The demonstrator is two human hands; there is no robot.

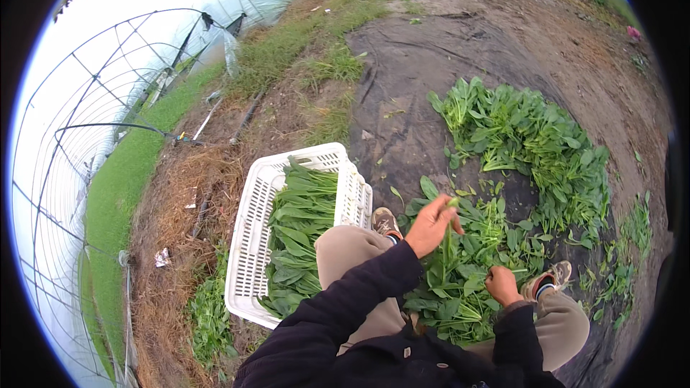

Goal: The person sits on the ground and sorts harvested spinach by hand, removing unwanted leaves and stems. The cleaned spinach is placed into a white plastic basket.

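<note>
My left hand (429, 228) is raised over a loose heap of leafy greens (455, 302) between my feet. Its thumb and fingers pinch a leafy green plant (448, 250) by the pale stem end, so that the leaves hang down. Lower and to the right, my right hand (502, 286) is curled at the heap's edge, fingers closed on greens. A pale stem (518, 270) sticks out beside its knuckles; the fingertips are partly hidden. Left of my knee stands a white slatted plastic crate (245, 258), holding leafy greens (299, 221) laid in rows.
A curved row of bunched greens (539, 145) lies on black ground sheeting (401, 91) ahead and right. A second white crate rim (367, 202) shows against the first. Dry straw (178, 226), scattered leaves and a hooped greenhouse frame (97, 78) are at left.
</note>
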